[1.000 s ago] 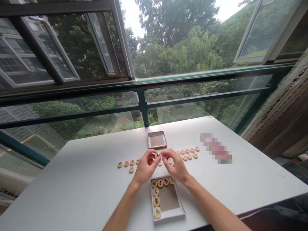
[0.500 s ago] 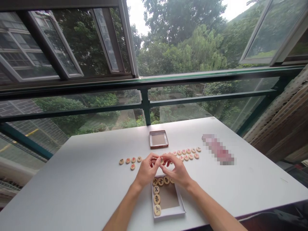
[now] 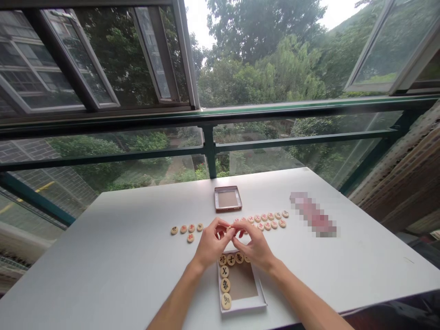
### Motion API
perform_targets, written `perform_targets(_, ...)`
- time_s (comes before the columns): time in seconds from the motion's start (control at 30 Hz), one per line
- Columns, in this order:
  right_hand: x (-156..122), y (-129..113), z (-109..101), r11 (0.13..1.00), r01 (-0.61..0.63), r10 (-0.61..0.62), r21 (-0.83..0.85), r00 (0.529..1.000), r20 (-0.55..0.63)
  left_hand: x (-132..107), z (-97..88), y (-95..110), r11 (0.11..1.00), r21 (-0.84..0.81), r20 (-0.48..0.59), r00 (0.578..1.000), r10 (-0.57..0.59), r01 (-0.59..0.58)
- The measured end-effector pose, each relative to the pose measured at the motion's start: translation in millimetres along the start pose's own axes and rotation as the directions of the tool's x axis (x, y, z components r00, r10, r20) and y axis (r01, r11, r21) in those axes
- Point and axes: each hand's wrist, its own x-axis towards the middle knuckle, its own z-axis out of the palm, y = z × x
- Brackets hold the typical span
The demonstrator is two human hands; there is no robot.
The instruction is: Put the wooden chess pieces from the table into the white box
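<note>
My left hand point(image 3: 210, 244) and my right hand point(image 3: 253, 244) meet over the far end of a shallow white box point(image 3: 258, 297) on the white table point(image 3: 110, 261). Their fingertips pinch together around a small round wooden chess piece point(image 3: 229, 228). Several round pieces with black characters point(image 3: 225, 285) line the box's far edge and left side. A row of loose pieces with red marks point(image 3: 270, 220) lies to the right beyond my hands. A smaller group of pieces point(image 3: 187, 229) lies to the left.
A brown-rimmed box lid point(image 3: 227, 199) lies open side up just beyond the pieces. A blurred pink object point(image 3: 312, 214) rests at the right. A green window railing point(image 3: 209, 151) borders the table's far edge; a corrugated wall point(image 3: 409, 169) stands to the right.
Both hands have drawn a little closer together and nearer to me, over the box's far end, still pinching the piece. The camera view shifted slightly.
</note>
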Motion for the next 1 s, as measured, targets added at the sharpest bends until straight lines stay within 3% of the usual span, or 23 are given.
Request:
perform_targets(0.67, 0.1, -2.9, -3.7, 1.000, -0.026, 0.026, 0.000, 1.000, 0.007, -0.5, -6.1, 1.7, 0.999, 0.018, 0.100, 0.994, 0.046, -0.048)
perform_targets(1.0, -2.5, -0.3, 2.0, 1.000, 0.006, -0.006, -0.015, 1.000, 0.008, 0.4, -7.2, 2.5, 0.998, 0.048, 0.058, 0.998, 0.032, -0.034)
